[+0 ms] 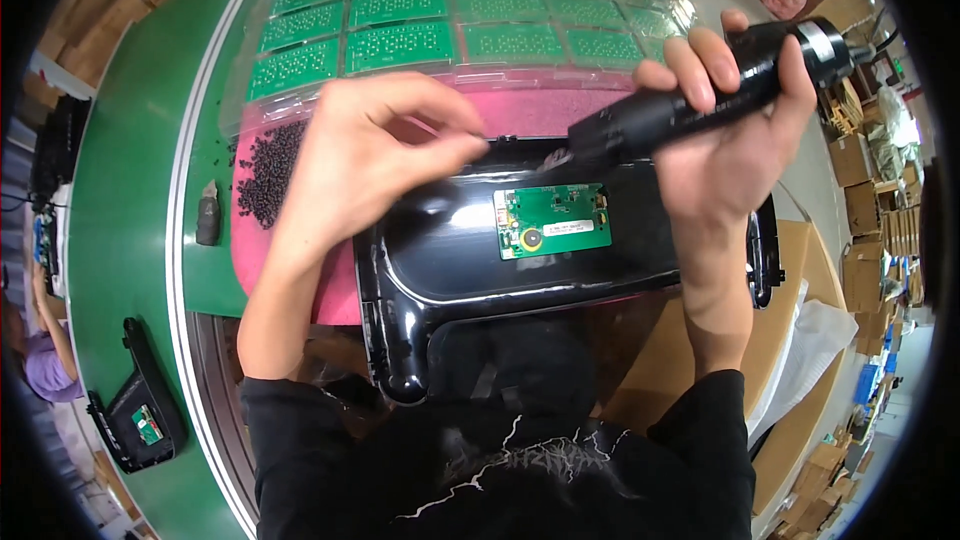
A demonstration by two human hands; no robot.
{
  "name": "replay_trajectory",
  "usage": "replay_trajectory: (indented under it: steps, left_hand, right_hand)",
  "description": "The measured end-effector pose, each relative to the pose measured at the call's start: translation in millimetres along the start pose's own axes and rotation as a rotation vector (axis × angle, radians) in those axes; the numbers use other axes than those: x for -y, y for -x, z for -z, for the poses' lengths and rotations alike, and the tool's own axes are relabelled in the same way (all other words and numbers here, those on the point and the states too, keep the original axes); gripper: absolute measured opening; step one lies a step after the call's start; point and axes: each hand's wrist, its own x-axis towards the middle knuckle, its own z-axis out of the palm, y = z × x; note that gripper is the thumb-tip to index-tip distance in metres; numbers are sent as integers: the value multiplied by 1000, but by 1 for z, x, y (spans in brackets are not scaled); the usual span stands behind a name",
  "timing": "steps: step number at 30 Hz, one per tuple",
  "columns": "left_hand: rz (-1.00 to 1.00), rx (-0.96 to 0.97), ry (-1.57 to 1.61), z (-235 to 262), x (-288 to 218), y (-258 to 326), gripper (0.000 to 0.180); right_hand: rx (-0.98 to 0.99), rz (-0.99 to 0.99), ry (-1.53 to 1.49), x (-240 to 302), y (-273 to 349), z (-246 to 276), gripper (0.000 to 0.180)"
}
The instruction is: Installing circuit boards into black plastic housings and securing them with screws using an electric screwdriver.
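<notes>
My right hand point(735, 130) is wrapped round a black power screwdriver point(690, 105), raised over the right half of a black plastic housing point(440, 260). The tool lies slanted, its narrower end with a pale ring at the upper right and its blocky end toward the middle. Over the housing's far left edge, my left hand point(365, 145) has thumb and forefinger pinched together; whatever is between them is too small to make out. A green circuit board point(570, 240) with a white label and a round part sits inside the housing, apart from both hands.
Left of the housing, a heap of small black screws point(268, 175) lies on the pink mat point(500, 105). Clear trays of green boards point(400, 45) stand behind. Another black housing point(150, 410) with a board and a dark wrapped object point(208, 215) lie on the green table. A carton point(800, 270) stands right.
</notes>
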Motion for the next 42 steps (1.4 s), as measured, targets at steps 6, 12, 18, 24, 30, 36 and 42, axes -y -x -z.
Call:
replay_trajectory:
  steps: [6,12,18,24,30,36,42]
  left_hand:
    - [135,283,428,-19,0,7,11]
    - [149,327,491,-18,-3,9,7]
    - [-148,425,42,-22,-2,8,14]
    - [-369,331,-56,-28,5,10,12]
    - [-409,322,-68,-31,9,11,12]
    - [-337,408,3,-28,5,7,18]
    - [-336,286,94,-36,1,5,19]
  right_hand:
    - [146,-16,2,-8,29,-12,39]
    - [238,96,26,3,40,-18,43]
    - [309,169,94,5,48,-18,47]
    - [366,179,176,4,47,-15,49]
    - [388,169,189,6,47,-13,49]
    - [399,144,189,12,47,-12,49]
    - [457,112,217,8,44,-9,51]
